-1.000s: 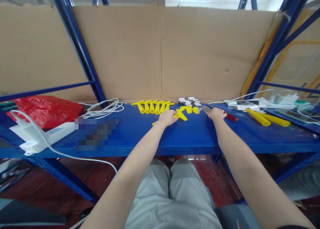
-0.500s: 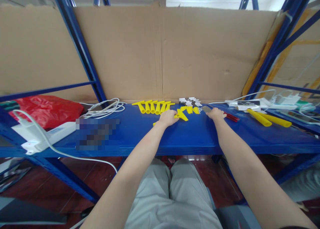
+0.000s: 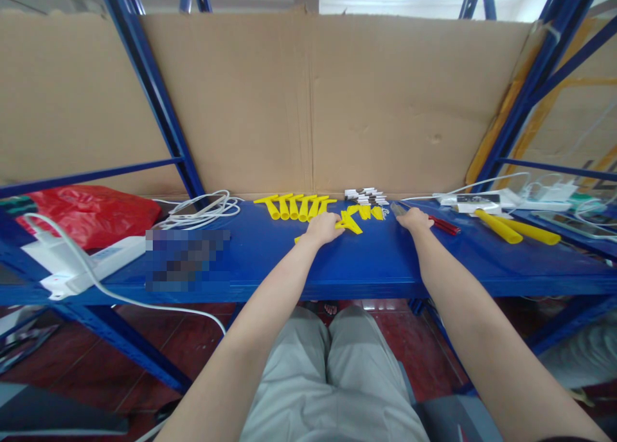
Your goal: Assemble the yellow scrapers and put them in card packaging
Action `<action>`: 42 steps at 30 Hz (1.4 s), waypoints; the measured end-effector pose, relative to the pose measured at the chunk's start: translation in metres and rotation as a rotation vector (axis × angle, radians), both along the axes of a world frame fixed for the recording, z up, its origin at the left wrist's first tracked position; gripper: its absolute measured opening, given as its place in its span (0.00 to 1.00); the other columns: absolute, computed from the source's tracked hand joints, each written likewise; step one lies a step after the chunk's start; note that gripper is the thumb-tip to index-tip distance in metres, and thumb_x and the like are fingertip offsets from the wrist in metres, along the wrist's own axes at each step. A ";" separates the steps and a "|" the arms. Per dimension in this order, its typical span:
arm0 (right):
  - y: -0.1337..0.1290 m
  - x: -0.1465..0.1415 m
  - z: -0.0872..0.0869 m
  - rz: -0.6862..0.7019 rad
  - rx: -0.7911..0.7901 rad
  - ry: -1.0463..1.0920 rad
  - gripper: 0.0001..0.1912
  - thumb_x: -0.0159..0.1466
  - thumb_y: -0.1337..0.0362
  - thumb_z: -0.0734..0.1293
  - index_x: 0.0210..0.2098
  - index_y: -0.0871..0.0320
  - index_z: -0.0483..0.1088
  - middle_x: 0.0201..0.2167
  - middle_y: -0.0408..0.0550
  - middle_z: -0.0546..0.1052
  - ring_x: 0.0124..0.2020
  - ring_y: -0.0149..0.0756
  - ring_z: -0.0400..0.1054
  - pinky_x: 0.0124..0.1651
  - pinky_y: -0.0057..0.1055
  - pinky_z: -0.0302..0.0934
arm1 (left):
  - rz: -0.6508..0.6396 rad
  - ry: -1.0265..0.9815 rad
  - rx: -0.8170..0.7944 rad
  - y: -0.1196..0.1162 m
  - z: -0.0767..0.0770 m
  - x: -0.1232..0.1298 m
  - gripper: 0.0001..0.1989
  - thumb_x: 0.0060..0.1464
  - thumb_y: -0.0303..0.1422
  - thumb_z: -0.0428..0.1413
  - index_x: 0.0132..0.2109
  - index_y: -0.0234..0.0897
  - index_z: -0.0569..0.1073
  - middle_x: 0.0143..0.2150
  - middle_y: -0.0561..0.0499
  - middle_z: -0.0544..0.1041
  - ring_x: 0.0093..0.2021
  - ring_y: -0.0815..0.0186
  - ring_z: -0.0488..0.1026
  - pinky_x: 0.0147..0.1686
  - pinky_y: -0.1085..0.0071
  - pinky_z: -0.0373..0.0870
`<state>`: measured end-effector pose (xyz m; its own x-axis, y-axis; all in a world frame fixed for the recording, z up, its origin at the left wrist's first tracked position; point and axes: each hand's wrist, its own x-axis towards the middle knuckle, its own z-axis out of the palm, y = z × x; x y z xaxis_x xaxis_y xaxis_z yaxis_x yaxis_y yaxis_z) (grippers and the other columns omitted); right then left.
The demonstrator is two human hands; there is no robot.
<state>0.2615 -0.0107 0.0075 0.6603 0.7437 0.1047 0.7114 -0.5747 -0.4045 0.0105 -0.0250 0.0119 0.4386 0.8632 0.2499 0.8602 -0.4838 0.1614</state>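
My left hand (image 3: 324, 229) is closed around a yellow plastic piece (image 3: 351, 223) with a flared end, which sticks out to the right of the fingers. Another bit of yellow shows below the wrist side of that hand. Further right, my right hand (image 3: 415, 219) reaches down to the blue shelf, its fingers bunched at a small greyish, see-through thing (image 3: 397, 209) that is too small to name. Red-handled tools (image 3: 446, 225) lie just right of that hand. Between the hands are several small yellow parts (image 3: 365, 212).
A row of yellow funnel-shaped pieces (image 3: 293, 209) stands near the cardboard back wall (image 3: 241, 108). White-and-black small parts (image 3: 365, 194) are piled beside it. Two long yellow tubes (image 3: 501, 227) lie at right. Cables (image 3: 205, 209), a red bag (image 3: 96, 214) and a power strip (image 3: 103, 259) occupy the left.
My right hand has shifted very slightly at the see-through thing, which looks a little different in angle. The left hand keeps its hold on the yellow piece.
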 end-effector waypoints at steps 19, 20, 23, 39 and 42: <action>0.003 0.000 0.002 0.026 0.216 0.036 0.13 0.61 0.64 0.65 0.43 0.60 0.76 0.47 0.61 0.77 0.52 0.49 0.70 0.54 0.42 0.60 | -0.020 0.023 0.015 -0.001 0.000 0.001 0.16 0.57 0.37 0.55 0.49 0.38 0.78 0.52 0.43 0.77 0.52 0.53 0.73 0.51 0.61 0.69; 0.003 -0.003 0.003 0.054 0.273 0.068 0.12 0.61 0.64 0.65 0.41 0.59 0.77 0.45 0.59 0.78 0.50 0.49 0.70 0.52 0.41 0.61 | -0.018 0.026 0.017 -0.001 0.000 0.001 0.16 0.57 0.36 0.55 0.49 0.37 0.78 0.52 0.43 0.77 0.53 0.52 0.73 0.50 0.61 0.69; 0.003 -0.015 0.007 0.260 0.434 0.212 0.07 0.59 0.65 0.65 0.31 0.60 0.75 0.32 0.51 0.78 0.40 0.42 0.71 0.41 0.33 0.64 | -0.007 0.032 0.022 -0.003 0.001 0.001 0.15 0.56 0.35 0.54 0.48 0.37 0.78 0.51 0.42 0.77 0.53 0.52 0.73 0.49 0.62 0.70; -0.005 -0.042 0.001 0.766 0.190 0.845 0.15 0.52 0.68 0.73 0.20 0.59 0.61 0.14 0.35 0.58 0.16 0.20 0.49 0.20 0.21 0.43 | 0.024 -0.019 0.028 0.002 -0.002 0.004 0.13 0.56 0.29 0.54 0.48 0.32 0.75 0.48 0.39 0.78 0.51 0.54 0.74 0.48 0.63 0.70; -0.003 -0.042 -0.002 0.835 0.142 0.876 0.16 0.52 0.67 0.73 0.20 0.59 0.60 0.14 0.36 0.59 0.16 0.20 0.49 0.19 0.21 0.41 | 0.029 -0.030 0.043 0.003 -0.003 0.004 0.14 0.56 0.29 0.54 0.48 0.31 0.74 0.49 0.39 0.77 0.51 0.54 0.73 0.49 0.63 0.70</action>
